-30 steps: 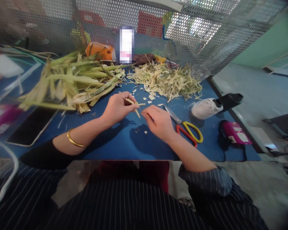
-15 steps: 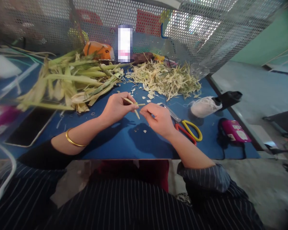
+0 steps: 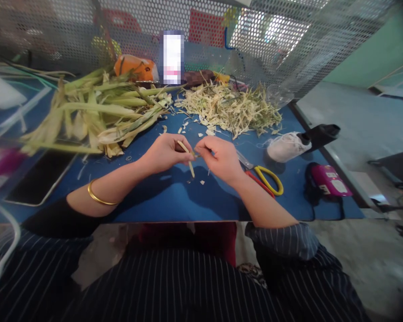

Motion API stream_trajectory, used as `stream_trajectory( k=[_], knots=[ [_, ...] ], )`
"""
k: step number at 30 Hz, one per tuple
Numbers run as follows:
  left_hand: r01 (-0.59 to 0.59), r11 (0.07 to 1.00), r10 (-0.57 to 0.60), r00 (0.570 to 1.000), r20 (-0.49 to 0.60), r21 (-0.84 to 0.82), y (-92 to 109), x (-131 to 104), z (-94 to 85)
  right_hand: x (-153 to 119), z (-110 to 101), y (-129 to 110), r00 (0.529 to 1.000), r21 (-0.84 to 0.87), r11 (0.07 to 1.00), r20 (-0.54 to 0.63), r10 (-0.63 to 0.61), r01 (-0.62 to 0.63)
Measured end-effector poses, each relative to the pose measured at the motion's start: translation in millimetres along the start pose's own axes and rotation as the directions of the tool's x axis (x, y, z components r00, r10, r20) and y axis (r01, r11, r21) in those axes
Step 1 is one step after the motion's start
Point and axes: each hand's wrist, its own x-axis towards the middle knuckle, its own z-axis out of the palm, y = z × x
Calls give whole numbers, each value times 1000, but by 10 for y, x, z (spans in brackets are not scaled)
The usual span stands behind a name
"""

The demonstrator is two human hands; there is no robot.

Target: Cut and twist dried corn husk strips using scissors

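My left hand [image 3: 166, 154] is closed, pinching a thin pale-green plant strip [image 3: 191, 169] that slants down past its thumb and forefinger. Close against it, my right hand [image 3: 220, 158] has thumb and forefinger pressed together at the strip's side. A small pale bit shows between the two hands, but what the right fingertips grip is mostly hidden. Scissors [image 3: 270, 180] with one yellow and one red handle lie just right of the right hand, which partly covers them. Beyond the hands lies a pile of shredded pale plant strips [image 3: 228, 107].
Long corn husks or leaves [image 3: 97, 109] are heaped at the left, over a dark phone-like slab [image 3: 36, 183]. White thread on a spool [image 3: 284, 147] and a magenta device [image 3: 331, 181] stand at the right. A perforated metal screen [image 3: 147, 27] closes the blue table's [image 3: 174, 201] back.
The crosswise strip piece that stuck out between my hands is now mostly covered by the right fingers. My right hand has risen slightly and come closer to the left.
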Motion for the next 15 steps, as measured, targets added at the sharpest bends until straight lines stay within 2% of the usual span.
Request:
stream_trajectory(
  k=[2,3,4,6,8,10,11,13,15],
  knots=[
    [64,994,-54,991,122,-86,54,-13,-20,37,-6,72,995,72,994,63,77,-82],
    [79,987,-62,990,123,-136,69,-12,-26,41,2,108,987,128,982,101,127,-139],
    [78,980,-63,994,87,-182,74,-6,-29,33,17,133,976,181,964,134,170,-193],
    [40,972,-56,996,-63,-230,48,16,-20,-11,54,132,967,244,940,149,207,-238],
    [-13,979,-31,976,-216,-203,1,38,-1,-62,77,69,982,209,961,93,165,-181],
    [-37,990,-1,964,-266,-138,-32,43,12,-81,67,-9,997,101,992,32,68,-71],
    [-26,993,0,973,-230,-111,-35,38,12,-73,51,-35,1000,40,999,7,22,-22],
    [45,995,-50,997,-62,-84,-15,18,0,-30,11,-39,999,-45,999,-10,-31,30],
    [127,987,-116,987,116,-100,18,2,-20,17,-14,16,999,-31,999,33,-11,12]
  ],
)
